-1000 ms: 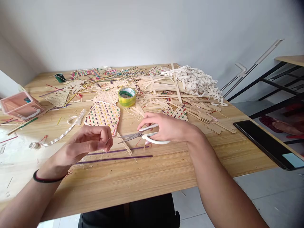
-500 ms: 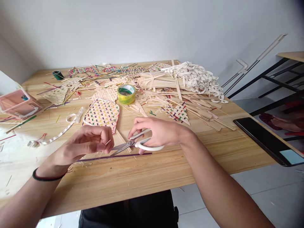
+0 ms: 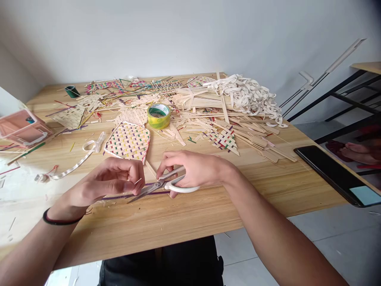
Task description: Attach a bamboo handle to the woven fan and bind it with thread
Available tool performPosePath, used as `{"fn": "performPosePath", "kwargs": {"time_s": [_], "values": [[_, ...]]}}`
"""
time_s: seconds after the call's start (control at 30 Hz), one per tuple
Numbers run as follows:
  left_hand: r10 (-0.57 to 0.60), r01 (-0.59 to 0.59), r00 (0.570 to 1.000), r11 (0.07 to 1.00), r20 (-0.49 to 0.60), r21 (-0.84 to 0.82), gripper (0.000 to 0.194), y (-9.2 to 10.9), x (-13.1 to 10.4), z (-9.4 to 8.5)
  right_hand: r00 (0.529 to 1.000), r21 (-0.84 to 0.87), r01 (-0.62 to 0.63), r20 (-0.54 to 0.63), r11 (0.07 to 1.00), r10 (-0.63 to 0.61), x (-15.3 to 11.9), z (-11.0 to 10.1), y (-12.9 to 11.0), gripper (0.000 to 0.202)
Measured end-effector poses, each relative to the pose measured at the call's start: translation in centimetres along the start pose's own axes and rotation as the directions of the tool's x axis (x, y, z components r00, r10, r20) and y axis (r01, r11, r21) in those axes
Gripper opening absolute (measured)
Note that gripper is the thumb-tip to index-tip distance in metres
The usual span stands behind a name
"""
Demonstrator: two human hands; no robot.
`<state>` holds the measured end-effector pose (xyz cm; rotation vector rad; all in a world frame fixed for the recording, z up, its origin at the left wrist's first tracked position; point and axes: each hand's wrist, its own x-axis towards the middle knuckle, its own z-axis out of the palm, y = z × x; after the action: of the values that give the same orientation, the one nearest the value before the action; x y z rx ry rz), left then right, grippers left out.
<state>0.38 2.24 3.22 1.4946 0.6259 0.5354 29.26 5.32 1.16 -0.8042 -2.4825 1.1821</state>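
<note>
My right hand grips a pair of scissors by its white handles. Its metal blades are parted and point left, under the fingers of my left hand. That hand is closed in a pinch, and a thin pale sliver sticks out between thumb and forefinger; whether it is thread or a shaving I cannot tell. Below the hands a dark purple strip lies along the table. Just beyond my left hand rests a woven square mat with coloured strips and a white and red edging.
A yellow roll of tape stands behind the mat. Wooden strips and a heap of white ribbon cover the back right. A pink box, a green spool and a ribbon lie leftward. A phone sits at the right edge.
My right hand has moved slightly left with the scissors, and the blades now reach further under my left hand. My left hand keeps its pinch and has shifted slightly right.
</note>
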Motion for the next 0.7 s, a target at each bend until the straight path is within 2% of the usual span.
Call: {"fn": "performPosePath", "kwargs": {"time_s": [0.1,0.27,0.5,0.7], "values": [[-0.005,0.005,1.000,1.000,0.010,0.022,0.036,-0.05,-0.13,-0.06,1.000,-0.005,0.009,0.017,1.000,-0.009,0.06,0.16,0.07,0.048],[-0.019,0.020,1.000,0.999,-0.023,0.037,0.042,-0.03,-0.21,-0.04,1.000,0.009,0.026,0.002,1.000,-0.026,0.05,0.07,0.09,0.040],[-0.018,0.018,1.000,1.000,-0.017,0.019,0.036,0.03,-0.11,-0.06,0.999,0.035,0.034,0.018,0.999,-0.035,-0.02,0.02,-0.30,0.033],[-0.024,0.024,1.000,1.000,-0.004,0.004,0.038,0.00,-0.18,-0.02,0.998,0.010,0.015,0.063,1.000,-0.016,-0.08,0.30,-0.11,0.052]]}}
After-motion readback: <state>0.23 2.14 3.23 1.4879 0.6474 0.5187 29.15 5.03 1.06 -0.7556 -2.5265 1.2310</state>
